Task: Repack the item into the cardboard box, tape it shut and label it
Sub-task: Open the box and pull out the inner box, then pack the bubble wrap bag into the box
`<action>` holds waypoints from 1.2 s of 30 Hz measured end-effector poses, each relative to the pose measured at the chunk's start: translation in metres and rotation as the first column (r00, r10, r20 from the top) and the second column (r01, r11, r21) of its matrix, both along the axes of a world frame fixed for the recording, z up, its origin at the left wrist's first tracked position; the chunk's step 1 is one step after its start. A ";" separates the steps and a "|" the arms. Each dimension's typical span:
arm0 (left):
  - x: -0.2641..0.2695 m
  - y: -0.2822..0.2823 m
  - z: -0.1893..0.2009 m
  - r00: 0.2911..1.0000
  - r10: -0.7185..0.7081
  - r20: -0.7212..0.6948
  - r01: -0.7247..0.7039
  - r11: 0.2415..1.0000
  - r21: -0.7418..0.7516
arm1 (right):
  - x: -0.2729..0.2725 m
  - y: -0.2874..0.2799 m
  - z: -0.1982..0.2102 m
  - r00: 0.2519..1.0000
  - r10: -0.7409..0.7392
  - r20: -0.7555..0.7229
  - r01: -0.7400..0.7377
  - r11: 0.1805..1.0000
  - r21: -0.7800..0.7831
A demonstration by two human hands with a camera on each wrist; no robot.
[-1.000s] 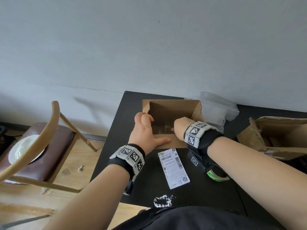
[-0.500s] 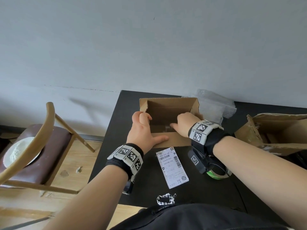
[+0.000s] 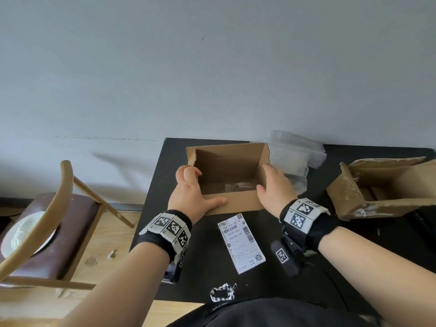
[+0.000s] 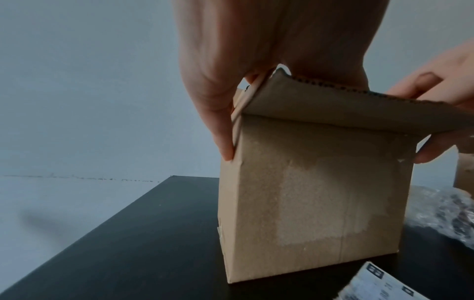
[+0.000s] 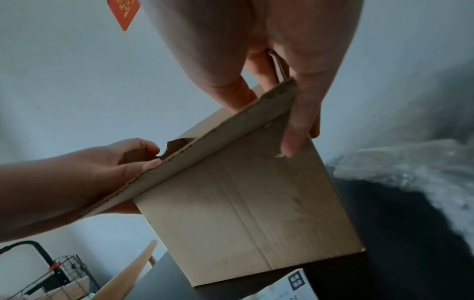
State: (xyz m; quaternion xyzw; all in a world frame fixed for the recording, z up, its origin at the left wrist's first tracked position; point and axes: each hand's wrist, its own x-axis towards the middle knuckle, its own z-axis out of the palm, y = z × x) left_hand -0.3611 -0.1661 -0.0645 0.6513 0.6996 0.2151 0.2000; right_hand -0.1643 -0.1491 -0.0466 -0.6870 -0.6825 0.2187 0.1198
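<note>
The open cardboard box [image 3: 230,207] stands upright on the black table [image 3: 200,263]. A clear item [image 3: 240,186] lies at its bottom, hard to make out. My left hand [image 3: 195,185] grips the box's left side, fingers curled over the left flap, thumb along the near flap. My right hand [image 3: 269,182] holds the right side, with fingers on both sides of the right flap [image 5: 279,67]. The wrist views show the box's outer walls [image 4: 307,192] [image 5: 243,213]. A white shipping label [image 3: 240,243] lies flat just in front of the box.
Bubble wrap [image 3: 295,159] lies behind the box to the right. A torn second cardboard box [image 3: 382,187] sits at the table's right. A wooden chair [image 3: 59,208] with a plate [image 3: 26,232] stands left of the table. The wall runs close behind.
My right hand has come out of the box's inside and moved to its right side flap. The left hand keeps its grip on the left side.
</note>
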 end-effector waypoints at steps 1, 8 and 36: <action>-0.005 0.002 0.002 1.000 0.005 0.001 -0.005 1.000 -0.007 | -0.002 0.001 0.000 1.000 0.003 -0.009 -0.003 1.000 0.000; -0.033 0.017 0.009 0.999 0.029 -0.047 -0.032 0.998 -0.061 | -0.018 0.010 -0.002 0.981 0.036 -0.190 -0.035 0.999 0.009; 0.139 0.030 0.042 0.924 -0.341 -0.174 0.368 0.916 0.158 | 0.114 0.031 0.032 0.938 -0.124 -0.325 0.188 0.966 0.174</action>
